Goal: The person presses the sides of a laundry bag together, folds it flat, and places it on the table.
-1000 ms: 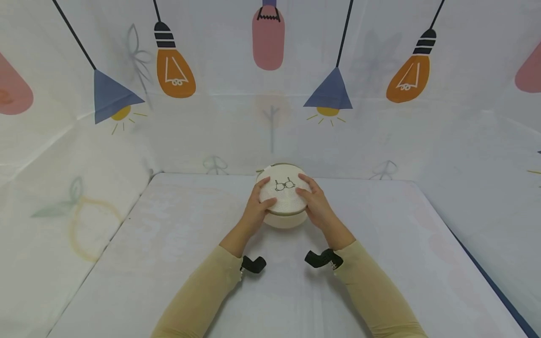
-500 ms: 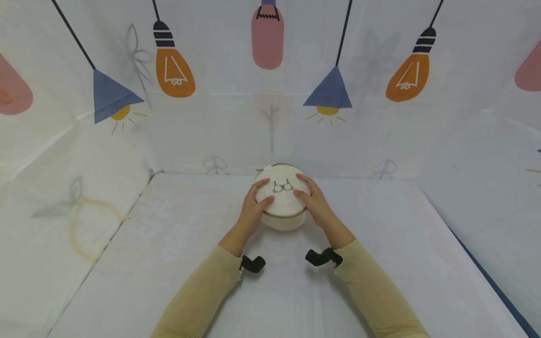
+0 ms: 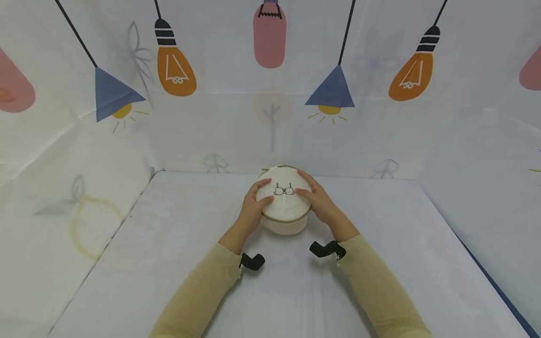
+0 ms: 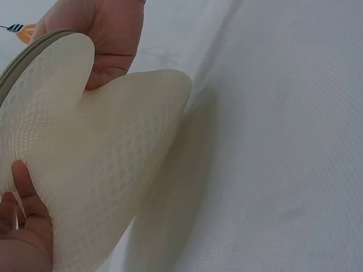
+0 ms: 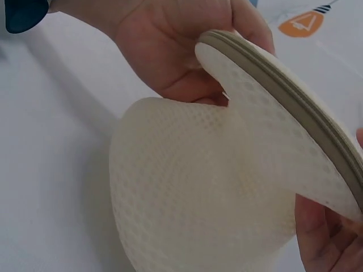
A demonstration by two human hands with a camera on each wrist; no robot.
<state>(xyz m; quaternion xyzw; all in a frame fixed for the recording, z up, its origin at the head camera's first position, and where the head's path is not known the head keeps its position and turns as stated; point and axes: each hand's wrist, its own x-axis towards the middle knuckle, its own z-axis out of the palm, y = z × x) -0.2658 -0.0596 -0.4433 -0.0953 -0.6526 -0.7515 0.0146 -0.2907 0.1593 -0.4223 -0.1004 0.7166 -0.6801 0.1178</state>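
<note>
A cream-coloured, round mesh bag point(image 3: 285, 209) is held between two hands over the far part of the white-covered bench point(image 3: 190, 220), near its middle. Whether its underside is touching the cover cannot be told. Its flat, disc-like top is tilted toward the head camera and is finely ribbed, with a small black drawing of glasses point(image 3: 283, 190) set near the centre. The rim is edged by an olive-beige zip point(image 5: 295, 105), and a small tab is seen sticking out at the far left of the rim.

Below the zip, the soft side wall is shown by the wrist views to be made of honeycomb-like netting, pushed in to a deep fold with rounded, bulging lobes on either side. A soft shadow is cast on the white surface beside it.

The left edge of the bag is gripped by the left hand point(image 3: 252, 206), with the thumb laid on the top. The right edge is gripped likewise by the right hand point(image 3: 321, 201), its thumb tip placed just beside the drawing. The remaining fingers are partly hidden.
</note>
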